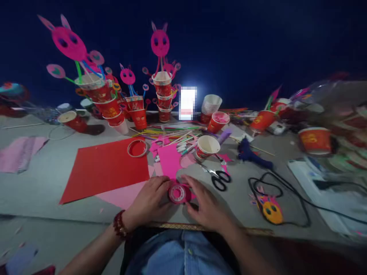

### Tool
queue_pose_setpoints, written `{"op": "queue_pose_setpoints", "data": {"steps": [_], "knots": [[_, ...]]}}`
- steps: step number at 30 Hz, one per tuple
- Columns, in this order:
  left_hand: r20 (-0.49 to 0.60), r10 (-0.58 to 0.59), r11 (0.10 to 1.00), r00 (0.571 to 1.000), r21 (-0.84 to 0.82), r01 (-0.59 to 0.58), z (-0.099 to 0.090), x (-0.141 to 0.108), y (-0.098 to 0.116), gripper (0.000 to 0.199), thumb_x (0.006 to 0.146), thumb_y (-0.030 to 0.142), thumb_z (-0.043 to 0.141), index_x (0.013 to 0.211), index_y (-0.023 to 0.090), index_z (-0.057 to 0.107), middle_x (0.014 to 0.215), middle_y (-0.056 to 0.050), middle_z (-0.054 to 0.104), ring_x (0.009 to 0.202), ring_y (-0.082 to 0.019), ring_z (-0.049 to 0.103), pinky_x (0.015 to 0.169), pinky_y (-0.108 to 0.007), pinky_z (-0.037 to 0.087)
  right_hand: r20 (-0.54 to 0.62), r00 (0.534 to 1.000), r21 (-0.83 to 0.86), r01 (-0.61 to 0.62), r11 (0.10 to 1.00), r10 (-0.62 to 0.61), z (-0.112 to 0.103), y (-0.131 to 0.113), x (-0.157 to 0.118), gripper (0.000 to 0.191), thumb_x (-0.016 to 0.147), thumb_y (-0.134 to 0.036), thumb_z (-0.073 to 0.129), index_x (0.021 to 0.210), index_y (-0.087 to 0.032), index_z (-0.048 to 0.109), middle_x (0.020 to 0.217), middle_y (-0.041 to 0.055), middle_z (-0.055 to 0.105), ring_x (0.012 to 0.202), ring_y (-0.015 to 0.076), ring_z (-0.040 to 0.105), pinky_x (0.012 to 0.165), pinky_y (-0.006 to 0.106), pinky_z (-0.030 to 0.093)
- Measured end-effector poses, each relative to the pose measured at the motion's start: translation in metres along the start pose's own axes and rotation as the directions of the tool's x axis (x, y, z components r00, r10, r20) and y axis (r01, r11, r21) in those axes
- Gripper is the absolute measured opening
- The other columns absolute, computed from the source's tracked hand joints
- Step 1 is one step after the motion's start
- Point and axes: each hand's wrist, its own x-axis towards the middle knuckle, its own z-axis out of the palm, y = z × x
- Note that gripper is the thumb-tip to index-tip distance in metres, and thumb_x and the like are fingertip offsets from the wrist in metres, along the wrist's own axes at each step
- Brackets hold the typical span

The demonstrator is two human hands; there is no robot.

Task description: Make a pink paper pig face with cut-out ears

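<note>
My left hand [150, 200] and right hand [205, 206] meet around a small round pink disc with a pale ring on its face [178, 194], fingertips of both curled in and pinching its rim from either side; it sits on the grey table [43, 191] just at the edge nearest me. I can read no writing on it. A beaded dark-red bracelet [119, 225] circles my left wrist. Just beyond the fingers lies a flat sheet of bright pink paper [169, 160], and to the left of it a large smooth red card sheet [106, 168] with a clear tape ring [137, 148] on it. Right of my fingers lie black-handled scissors [218, 177], and beyond them a tipped red paper cup with white inside [206, 147]. The cup's gold print is too blurred to read.
</note>
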Motion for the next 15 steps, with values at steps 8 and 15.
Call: {"op": "queue_pose_setpoints", "data": {"steps": [8,15], "knots": [[0.011,-0.024,1.000,1.000,-0.006,0.024,-0.0012,0.0013,-0.0005,0.045,0.089,0.036,0.068,0.126,0.016,0.052,0.124,-0.015,0.060,0.112,-0.030,0.057,0.096,-0.047,0.049,-0.011,1.000,0.014,0.002,1.000,-0.002,-0.0006,-0.0018,0.0023,0.081,0.082,-0.011,0.055,0.155,-0.022,0.021,0.152,0.0129,0.045,0.137,0.0273,0.046,0.111,0.047,0.043],[0.024,-0.039,0.999,0.999,-0.013,0.040,-0.0005,0.0016,-0.0004,0.045,0.090,0.038,0.067,0.127,0.017,0.051,0.125,-0.014,0.058,0.112,-0.030,0.056,0.096,-0.047,0.048,0.005,1.000,0.037,-0.010,0.999,0.010,-0.0005,-0.0024,0.0032,0.082,0.081,-0.010,0.056,0.155,-0.023,0.021,0.152,0.0136,0.045,0.137,0.0273,0.046,0.111,0.047,0.043]]}}
